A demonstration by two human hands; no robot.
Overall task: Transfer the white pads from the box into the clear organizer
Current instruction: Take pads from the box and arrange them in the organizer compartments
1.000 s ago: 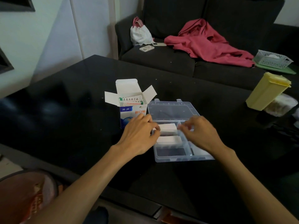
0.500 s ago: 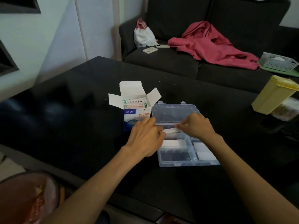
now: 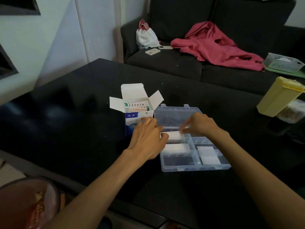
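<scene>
Both hands over the clear organizer (image 3: 194,167) on the black desk (image 3: 74,129) — the left hand (image 3: 148,139) and right hand (image 3: 200,124) each pinch an end of a stack of white pads (image 3: 173,136) with curled fingers, low over an upper-left compartment. More pads sit in neighbouring compartments. The open box (image 3: 137,113) stands just left — flaps up.

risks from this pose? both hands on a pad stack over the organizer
1. Both hands, left hand and right hand, pinch the pad stack only at its ends; loose pads could fan out or slip.
2. The left hand sits against the open box; pulling back might tip it.
</scene>
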